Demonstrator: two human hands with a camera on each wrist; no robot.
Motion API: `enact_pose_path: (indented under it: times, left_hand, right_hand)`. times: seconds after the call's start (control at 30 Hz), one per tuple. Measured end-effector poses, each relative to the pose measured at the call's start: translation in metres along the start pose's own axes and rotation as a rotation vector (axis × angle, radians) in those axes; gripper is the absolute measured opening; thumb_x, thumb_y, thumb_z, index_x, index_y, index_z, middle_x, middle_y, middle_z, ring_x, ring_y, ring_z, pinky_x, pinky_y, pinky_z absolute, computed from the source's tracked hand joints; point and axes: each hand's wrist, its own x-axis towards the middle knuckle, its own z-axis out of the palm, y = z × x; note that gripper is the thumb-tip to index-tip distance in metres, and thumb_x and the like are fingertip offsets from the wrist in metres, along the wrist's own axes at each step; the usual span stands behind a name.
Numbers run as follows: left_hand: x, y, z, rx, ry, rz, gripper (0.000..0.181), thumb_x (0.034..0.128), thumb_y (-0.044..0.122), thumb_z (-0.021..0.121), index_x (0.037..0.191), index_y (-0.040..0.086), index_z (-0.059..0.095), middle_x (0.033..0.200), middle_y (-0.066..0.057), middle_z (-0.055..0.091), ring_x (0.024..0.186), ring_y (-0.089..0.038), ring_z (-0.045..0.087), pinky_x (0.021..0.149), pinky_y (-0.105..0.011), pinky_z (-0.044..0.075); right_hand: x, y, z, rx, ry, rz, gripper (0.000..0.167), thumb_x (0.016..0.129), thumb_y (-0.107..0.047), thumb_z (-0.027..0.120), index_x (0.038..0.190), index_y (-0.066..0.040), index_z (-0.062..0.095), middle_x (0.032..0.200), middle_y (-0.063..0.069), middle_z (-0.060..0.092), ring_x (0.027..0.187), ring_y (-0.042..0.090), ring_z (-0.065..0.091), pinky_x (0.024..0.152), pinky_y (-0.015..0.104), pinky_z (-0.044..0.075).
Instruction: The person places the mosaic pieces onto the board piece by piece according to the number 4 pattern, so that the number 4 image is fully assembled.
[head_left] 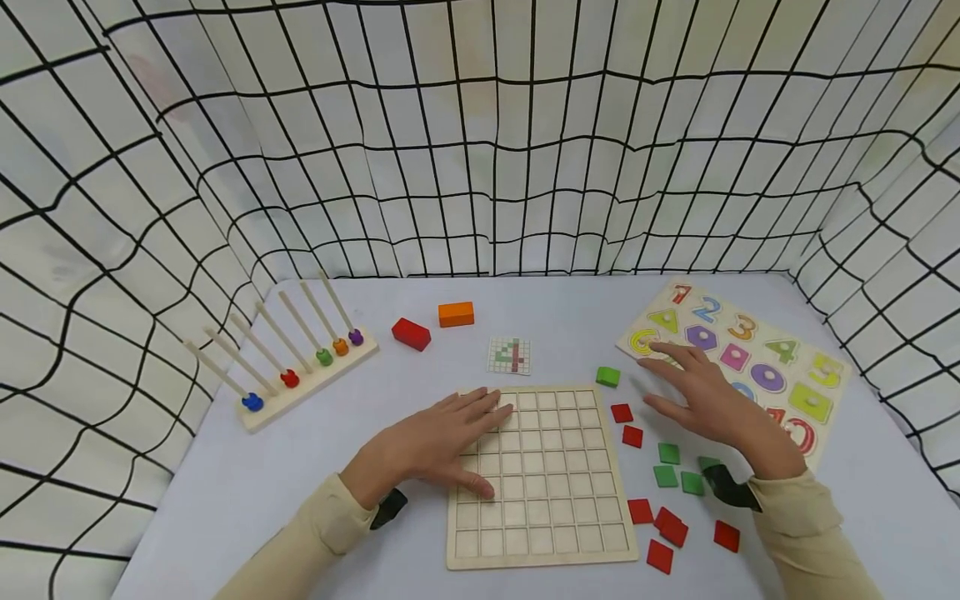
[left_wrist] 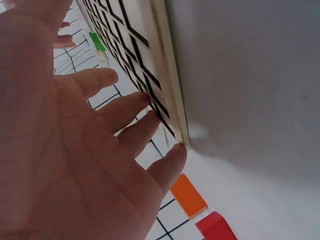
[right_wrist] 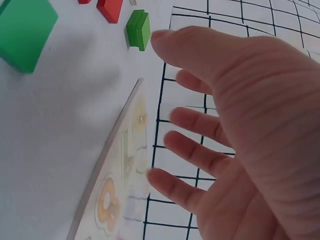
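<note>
My left hand (head_left: 442, 442) rests with spread fingers on the left part of a wooden grid board (head_left: 555, 475). In the left wrist view its fingertips (left_wrist: 175, 155) meet the board's edge. My right hand (head_left: 708, 400) hovers with loosely bent fingers and holds nothing. It is over the near left side of a number-and-shape puzzle board (head_left: 757, 343). Nearest its thumb in the right wrist view is a small stack of light green tiles (right_wrist: 139, 30). Loose red tiles (head_left: 660, 556) and green tiles (head_left: 665, 476) lie right of the grid board. A patterned grid card (head_left: 510, 356) lies behind it.
A wooden peg stand (head_left: 311, 379) with coloured beads stands at the left. Red (head_left: 412, 334) and orange (head_left: 456, 314) blocks lie at the back. Black netting (head_left: 491, 175) over white cloth encloses the table's back and sides.
</note>
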Motion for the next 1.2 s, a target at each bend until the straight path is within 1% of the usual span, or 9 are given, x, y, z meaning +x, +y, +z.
enact_pose_path:
  times: [0.1,0.17,0.23,0.33,0.47,0.6,0.9,1.07,1.2]
  left_hand:
    - [-0.002,-0.002,0.002,-0.009,-0.012,-0.016,0.113,0.0881,0.067,0.078,0.172,0.013,0.025,0.18,-0.014,0.021,0.168,-0.035,0.02,0.135,-0.058,0.022]
    - [-0.002,-0.003,0.003,-0.014,-0.018,-0.022,0.115,0.0882,0.067,0.078,0.172,0.011,0.023,0.181,-0.013,0.019,0.169,-0.034,0.018,0.136,-0.059,0.02]
    - [-0.002,-0.005,0.005,-0.021,-0.021,-0.024,0.116,0.088,0.066,0.078,0.172,0.011,0.021,0.181,-0.013,0.018,0.169,-0.033,0.016,0.136,-0.058,0.018]
    - [-0.001,-0.007,0.007,-0.027,-0.023,-0.024,0.118,0.0874,0.066,0.079,0.173,0.011,0.019,0.182,-0.012,0.016,0.17,-0.032,0.014,0.136,-0.058,0.017]
    - [-0.001,-0.009,0.011,-0.024,-0.008,-0.01,0.117,0.0873,0.065,0.08,0.172,0.011,0.02,0.182,-0.012,0.016,0.17,-0.033,0.014,0.136,-0.059,0.017]
    - [-0.003,-0.01,0.013,-0.025,0.014,-0.003,0.115,0.0875,0.065,0.079,0.172,0.01,0.022,0.182,-0.014,0.014,0.17,-0.035,0.013,0.136,-0.059,0.018]
    - [-0.005,-0.012,0.015,-0.031,0.033,-0.01,0.12,0.0861,0.066,0.079,0.172,0.007,0.02,0.182,-0.015,0.009,0.17,-0.036,0.009,0.136,-0.058,0.018]
    - [-0.007,-0.018,0.016,-0.035,0.039,-0.024,0.123,0.0827,0.067,0.082,0.172,0.008,0.021,0.182,-0.015,0.009,0.17,-0.036,0.009,0.136,-0.059,0.018]
    - [-0.009,-0.02,0.016,-0.045,0.019,-0.029,0.127,0.0786,0.067,0.085,0.171,0.007,0.023,0.182,-0.017,0.009,0.17,-0.038,0.01,0.135,-0.061,0.018]
  right_hand:
    - [-0.004,0.002,-0.003,0.021,-0.035,0.015,0.047,0.095,-0.024,0.083,0.136,-0.009,0.067,0.143,0.019,0.056,0.132,0.038,0.047,0.107,0.064,0.054]
    - [-0.007,0.003,-0.006,0.04,-0.076,0.03,0.039,0.092,-0.027,0.086,0.125,-0.012,0.07,0.13,0.013,0.06,0.121,0.03,0.052,0.099,0.055,0.058]
    - [-0.009,0.003,-0.008,0.063,-0.143,0.041,0.034,0.09,-0.03,0.088,0.115,-0.015,0.07,0.118,0.007,0.062,0.11,0.024,0.055,0.09,0.044,0.059]
    - [-0.012,0.001,-0.012,0.107,-0.274,0.073,0.034,0.086,-0.035,0.09,0.106,-0.019,0.069,0.106,0.0,0.062,0.099,0.018,0.056,0.079,0.032,0.056]
    - [-0.016,0.0,-0.014,0.175,-0.417,0.118,0.038,0.08,-0.035,0.093,0.103,-0.019,0.067,0.098,-0.003,0.06,0.093,0.015,0.054,0.073,0.026,0.052]
    - [-0.02,-0.001,-0.014,0.224,-0.484,0.138,0.039,0.077,-0.027,0.094,0.102,-0.018,0.066,0.092,-0.003,0.059,0.09,0.016,0.053,0.071,0.024,0.05]
    - [-0.02,0.001,-0.013,0.245,-0.497,0.156,0.029,0.081,-0.011,0.09,0.094,-0.017,0.065,0.087,-0.004,0.059,0.085,0.014,0.055,0.069,0.022,0.053]
    - [-0.02,0.002,-0.012,0.231,-0.468,0.124,0.028,0.082,-0.017,0.091,0.09,-0.018,0.065,0.086,-0.005,0.056,0.084,0.012,0.054,0.067,0.022,0.051]
    - [-0.022,0.003,-0.008,0.223,-0.433,0.092,0.028,0.081,-0.021,0.093,0.088,-0.021,0.066,0.089,-0.006,0.054,0.086,0.011,0.053,0.068,0.02,0.05]
